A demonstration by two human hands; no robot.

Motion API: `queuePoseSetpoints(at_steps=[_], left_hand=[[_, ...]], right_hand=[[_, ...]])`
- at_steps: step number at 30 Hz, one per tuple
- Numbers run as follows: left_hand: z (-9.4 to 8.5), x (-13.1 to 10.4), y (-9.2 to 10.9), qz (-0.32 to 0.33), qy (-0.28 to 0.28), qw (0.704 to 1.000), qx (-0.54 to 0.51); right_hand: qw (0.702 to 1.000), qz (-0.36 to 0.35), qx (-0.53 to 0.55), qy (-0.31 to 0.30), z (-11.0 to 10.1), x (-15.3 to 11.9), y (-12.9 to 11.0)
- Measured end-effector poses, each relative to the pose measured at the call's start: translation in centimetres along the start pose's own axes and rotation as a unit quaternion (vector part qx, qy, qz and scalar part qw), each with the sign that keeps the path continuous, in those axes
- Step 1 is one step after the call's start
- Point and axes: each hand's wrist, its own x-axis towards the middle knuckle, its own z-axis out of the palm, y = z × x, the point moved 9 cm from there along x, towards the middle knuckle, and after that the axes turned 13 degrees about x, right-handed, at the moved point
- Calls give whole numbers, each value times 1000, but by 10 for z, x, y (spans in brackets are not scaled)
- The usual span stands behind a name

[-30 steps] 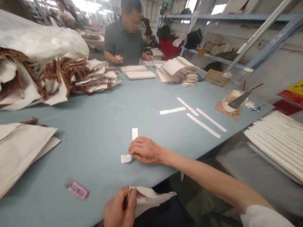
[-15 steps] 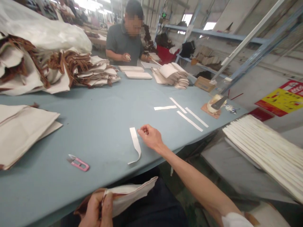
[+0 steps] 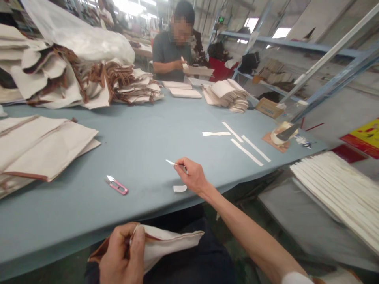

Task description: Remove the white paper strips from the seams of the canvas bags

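My left hand (image 3: 122, 250) is closed on a cream fabric piece (image 3: 168, 244) with brown edging, held over my lap in front of the table edge. Over the table, my right hand (image 3: 191, 175) pinches a white strip (image 3: 171, 162); one end sticks out past the fingertips. A curled white end (image 3: 179, 189) shows below that hand, and the stretch between is hidden by the fingers. Pink thread snips (image 3: 117, 185) lie on the table to the left of my right hand. Several more white strips (image 3: 247, 152) lie flat farther right.
Folded cream pieces (image 3: 50, 146) lie at the left, with a large heap (image 3: 130, 85) behind. A pot with a brush (image 3: 282, 133) stands on the right. Across the blue-grey table (image 3: 142, 138) a co-worker (image 3: 170, 51) handles a flat piece. White stacked material (image 3: 340, 193) sits low at the right.
My right hand has taken hold of the white strip, which lay beside it before, and has lifted and turned it. My left hand still holds the fabric piece. The camera view has shifted left.
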Motion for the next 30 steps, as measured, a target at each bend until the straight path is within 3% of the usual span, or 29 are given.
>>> queuePoseSetpoints(at_steps=[4,8,11,15,17,18,19,20,21,23,24,25,27,30], left_hand=[[-6,2,22,-78,-19,995,-58],[1,9,40,-40,-66,995,-58],[5,12,42,-12,-85,995,-57],[6,10,50,12,-102,993,-59],[7,5,56,-2,-114,990,-84],[8,3,58,-18,-125,986,-106],[11,0,61,-38,-139,981,-131],[13,-3,62,-59,-152,975,-154],[16,-5,62,-82,-164,968,-173],[21,-9,62,-119,-182,956,-198],[24,-11,61,-131,-192,950,-208],[27,-12,60,-138,-202,945,-216],[32,-13,59,-138,-217,940,-225],[33,-11,57,-119,-226,942,-217]], right_hand=[[986,-161,36,5,-30,-35,-64],[936,-341,27,85,-67,-71,-122],[920,-379,29,92,-79,-81,-137],[916,-389,56,74,-82,-91,-143],[938,-303,159,45,-78,-87,-135],[943,-211,256,7,-69,-82,-124],[922,-90,373,-46,-53,-80,-110],[864,43,491,-103,-31,-85,-98],[777,163,589,-152,-8,-95,-91],[608,317,700,-200,22,-117,-92],[557,355,723,-202,29,-124,-92],[530,378,733,-197,34,-128,-91],[514,396,736,-194,38,-133,-89],[522,399,726,-203,39,-134,-86]])
